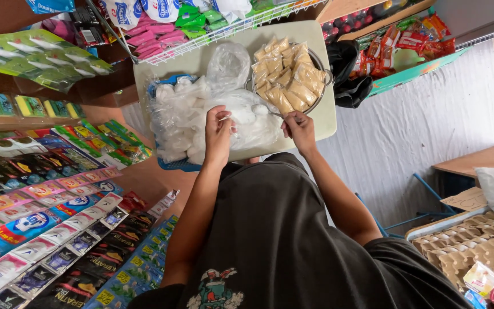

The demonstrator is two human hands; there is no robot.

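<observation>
On a small pale table (315, 123) in front of me lies a large clear plastic bag (253, 123) full of white powder. My left hand (219, 133) pinches the bag's plastic at its near edge. My right hand (299, 129) grips a thin metal utensil handle, whose far end rests on the bag. Beside the bag, at the left, a blue basket (170, 163) holds several small clear bags of white powder. A metal bowl (322, 77) behind my right hand is piled with small packets of tan powder (286, 77).
Racks of coloured sachets (47, 229) hang at the left. A white wire shelf (212, 26) of packets runs behind the table. A black bag (347, 74) and snack packets (407, 43) sit at the right. Egg cartons (470, 252) and blue metal legs (424, 200) stand at the lower right.
</observation>
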